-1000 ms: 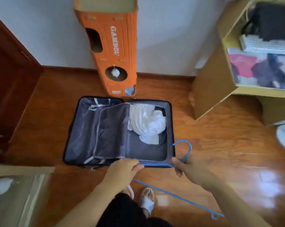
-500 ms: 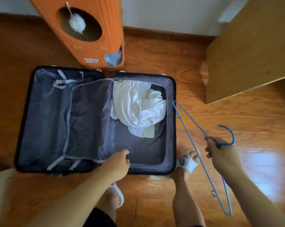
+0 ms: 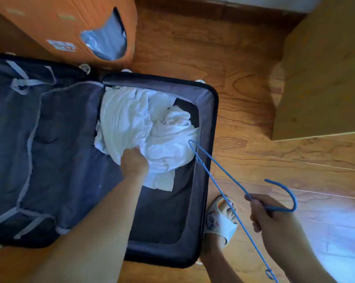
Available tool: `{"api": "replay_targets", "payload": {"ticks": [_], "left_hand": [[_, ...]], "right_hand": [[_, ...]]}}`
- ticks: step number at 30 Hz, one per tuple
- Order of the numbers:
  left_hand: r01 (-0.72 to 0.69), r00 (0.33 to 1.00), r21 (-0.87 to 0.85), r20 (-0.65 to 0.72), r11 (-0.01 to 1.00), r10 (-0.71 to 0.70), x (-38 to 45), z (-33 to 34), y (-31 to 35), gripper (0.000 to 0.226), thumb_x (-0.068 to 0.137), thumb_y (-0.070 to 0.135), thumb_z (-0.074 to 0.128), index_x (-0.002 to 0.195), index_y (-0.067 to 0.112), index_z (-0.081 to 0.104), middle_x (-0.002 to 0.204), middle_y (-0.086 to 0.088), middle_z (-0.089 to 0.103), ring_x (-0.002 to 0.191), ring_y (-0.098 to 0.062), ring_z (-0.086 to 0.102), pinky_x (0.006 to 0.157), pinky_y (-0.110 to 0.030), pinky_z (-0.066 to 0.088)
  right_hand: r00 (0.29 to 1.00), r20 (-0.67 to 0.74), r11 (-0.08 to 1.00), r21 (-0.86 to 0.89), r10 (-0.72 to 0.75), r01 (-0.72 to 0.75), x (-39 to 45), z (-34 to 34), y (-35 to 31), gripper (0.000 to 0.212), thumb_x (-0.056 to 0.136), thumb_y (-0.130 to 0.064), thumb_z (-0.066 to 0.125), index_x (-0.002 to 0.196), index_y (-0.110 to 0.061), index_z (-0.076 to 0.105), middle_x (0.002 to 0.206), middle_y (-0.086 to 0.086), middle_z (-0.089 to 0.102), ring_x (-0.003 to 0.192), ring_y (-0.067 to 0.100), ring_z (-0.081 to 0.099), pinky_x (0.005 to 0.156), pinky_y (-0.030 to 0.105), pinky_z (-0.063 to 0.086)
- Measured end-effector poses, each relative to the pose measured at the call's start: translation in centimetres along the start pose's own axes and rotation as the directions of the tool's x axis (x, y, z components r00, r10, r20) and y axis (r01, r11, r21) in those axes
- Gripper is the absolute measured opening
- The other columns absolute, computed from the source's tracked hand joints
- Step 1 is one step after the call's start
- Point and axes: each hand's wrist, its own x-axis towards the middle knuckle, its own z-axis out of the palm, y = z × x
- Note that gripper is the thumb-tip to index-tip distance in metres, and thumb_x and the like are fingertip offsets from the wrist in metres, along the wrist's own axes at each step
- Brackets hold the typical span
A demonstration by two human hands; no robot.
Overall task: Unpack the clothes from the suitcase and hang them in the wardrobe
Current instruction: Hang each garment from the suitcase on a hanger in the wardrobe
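A dark suitcase (image 3: 210, 139) lies open on the wooden floor. Its right half holds a crumpled pile of white clothes (image 3: 135, 123); a grey divider flap (image 3: 66, 139) is folded over to the left. My left hand (image 3: 134, 163) reaches into the right half and grips the near edge of the white pile. My right hand (image 3: 272, 217) is off the suitcase's right side and holds a thin blue wire hanger (image 3: 223, 182) by its neck. The hanger's far tip hangs over the clothes and the suitcase rim.
An orange cardboard tower (image 3: 74, 27) stands just behind the suitcase. A light wooden cabinet side (image 3: 323, 74) rises at the right. My foot in a white slipper (image 3: 221, 219) stands by the suitcase's right edge. Bare wood floor (image 3: 295, 164) lies between suitcase and cabinet.
My left hand went from the suitcase's near edge forward onto the white clothes and took hold of them. The view dropped closer to the suitcase. My right hand keeps the hanger.
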Motion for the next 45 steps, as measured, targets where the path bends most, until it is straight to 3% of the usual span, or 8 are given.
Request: {"api": "replay_targets", "payload": {"ticks": [4,7,16,23,29,35,39,45], "left_hand": [[0.268,0.925,-0.830,0.080,0.488,-0.371,-9.4,-8.1,0.4,0.029,0.108,0.017,0.044,0.107,0.013,0.073,0.129,0.005,0.056,0.104,-0.012,0.059,0.085,-0.025,0.045],[0.160,0.952,-0.968,0.099,0.194,-0.290,-16.6,-16.1,-0.3,0.021,0.101,0.003,0.054,0.092,0.012,0.071,0.137,-0.002,0.064,0.116,-0.013,0.064,0.103,-0.027,0.047],[-0.114,0.987,-0.993,-0.110,0.027,0.115,-36.4,-43.0,-0.3,0.030,0.104,0.028,0.052,0.101,0.003,0.069,0.128,-0.013,0.069,0.118,-0.029,0.068,0.098,-0.047,0.056],[-0.171,0.797,-0.975,-0.222,-0.143,0.561,-49.2,-58.8,-4.9,0.064,0.066,0.026,0.090,0.116,-0.003,0.062,0.125,-0.011,0.071,0.121,-0.030,0.066,0.095,-0.043,0.057],[-0.278,0.561,-0.944,-0.310,-0.178,0.768,-60.5,-71.7,-6.7,0.022,0.092,0.008,0.058,0.112,0.004,0.066,0.104,-0.004,0.070,0.118,-0.027,0.064,0.106,-0.045,0.052],[-0.486,0.487,-0.848,-0.465,-0.213,0.739,-66.2,-82.6,-10.3,0.016,0.095,0.003,0.056,0.102,0.008,0.069,0.107,-0.004,0.067,0.120,-0.031,0.066,0.089,-0.057,0.057],[-0.666,0.555,-0.737,-0.590,-0.111,0.587,-64.9,-86.0,-12.4,0.031,0.097,0.002,0.053,0.125,0.011,0.063,0.110,-0.001,0.062,0.112,-0.018,0.063,0.095,-0.058,0.056],[-0.787,0.513,-0.557,-0.348,0.267,0.785,-65.9,-79.7,-13.0,0.085,0.089,0.038,0.075,0.158,0.043,0.026,0.156,0.016,0.036,0.138,-0.002,0.043,0.117,-0.046,0.036]], "right_hand": [[0.999,0.003,0.999,0.007,0.044,-0.044,-2.1,-3.4,-1.4,0.020,0.102,-0.013,0.050,0.102,-0.019,0.069,0.058,-0.001,0.056,0.055,0.023,0.054,0.059,0.034,0.042],[0.999,0.013,0.998,0.024,0.049,-0.050,-4.7,-5.9,-4.2,0.021,0.102,-0.011,0.049,0.101,-0.017,0.069,0.058,0.002,0.053,0.055,0.025,0.052,0.055,0.030,0.041],[0.989,-0.048,0.989,0.028,-0.143,0.144,-19.3,-11.5,-15.1,0.028,0.101,-0.009,0.048,0.117,-0.023,0.067,0.060,0.002,0.050,0.060,0.024,0.049,0.067,0.044,0.050],[0.926,-0.058,0.925,0.048,-0.374,0.377,-38.4,-7.9,-23.3,0.050,0.096,0.000,0.052,0.096,-0.047,0.071,0.064,-0.021,0.063,0.046,0.000,0.049,0.047,0.013,0.036],[0.757,-0.061,0.751,0.098,-0.651,0.653,-50.7,-4.1,-34.4,0.064,0.078,-0.021,0.083,0.133,-0.040,0.057,0.116,-0.027,0.061,0.083,0.000,0.063,0.081,0.022,0.052],[0.633,-0.016,0.634,-0.018,-0.774,0.773,-57.4,-7.2,-42.0,0.010,0.087,-0.025,0.076,0.091,-0.019,0.069,0.068,-0.004,0.061,0.056,0.011,0.053,0.055,0.026,0.044],[0.593,-0.031,0.580,-0.257,-0.804,0.773,-62.2,-12.2,-44.9,0.037,0.097,-0.035,0.059,0.069,-0.012,0.053,0.058,0.000,0.045,0.053,0.014,0.041,0.052,0.028,0.034],[0.724,0.068,0.644,0.520,-0.686,0.561,-70.1,-14.3,-50.6,0.028,0.102,-0.016,0.053,0.075,-0.009,0.055,0.053,0.003,0.041,0.039,0.012,0.034,0.053,0.028,0.045]]}}
